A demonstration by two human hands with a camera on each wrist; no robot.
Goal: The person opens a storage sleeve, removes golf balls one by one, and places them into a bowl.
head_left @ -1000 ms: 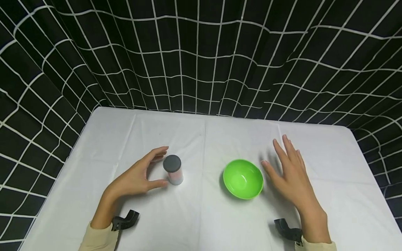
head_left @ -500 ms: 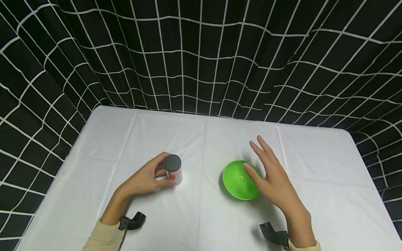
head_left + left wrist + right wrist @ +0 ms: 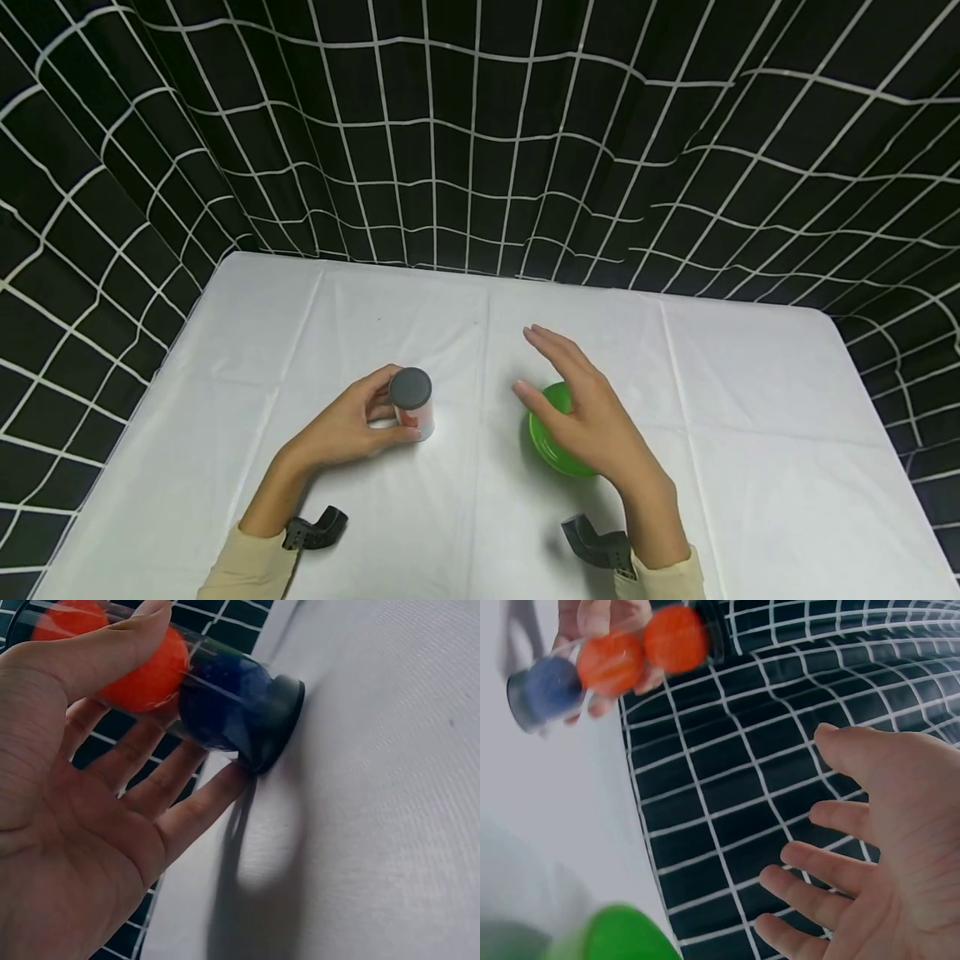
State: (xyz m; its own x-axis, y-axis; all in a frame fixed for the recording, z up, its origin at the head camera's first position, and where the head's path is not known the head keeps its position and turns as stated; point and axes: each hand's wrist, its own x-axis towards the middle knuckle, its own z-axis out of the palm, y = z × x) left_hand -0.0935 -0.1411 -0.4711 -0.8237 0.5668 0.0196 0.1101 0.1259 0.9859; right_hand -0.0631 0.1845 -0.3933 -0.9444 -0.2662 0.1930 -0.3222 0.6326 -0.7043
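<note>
A clear tube [image 3: 422, 419] with a dark grey lid [image 3: 410, 388] stands upright on the white tablecloth. My left hand [image 3: 341, 425] grips its side, the thumb in front and the fingers behind. Through its wall the left wrist view shows a blue ball [image 3: 221, 697] at the base end and orange balls [image 3: 156, 671] above it. A green bowl [image 3: 553, 450] sits to the right, partly covered by my right hand [image 3: 592, 417] in the head view. That hand hovers over it with fingers spread, holding nothing, its fingertips pointing toward the tube.
The white-covered table [image 3: 360, 292] carries the tube and bowl. A dark curtain [image 3: 465, 150] with a white grid hangs behind and along the sides. Black wrist camera mounts [image 3: 318, 529] stick out beside both sleeves.
My left hand has moved right and closed around the tube. The right hand has travelled left, from beside the bowl to above it. Tube and bowl stay in place.
</note>
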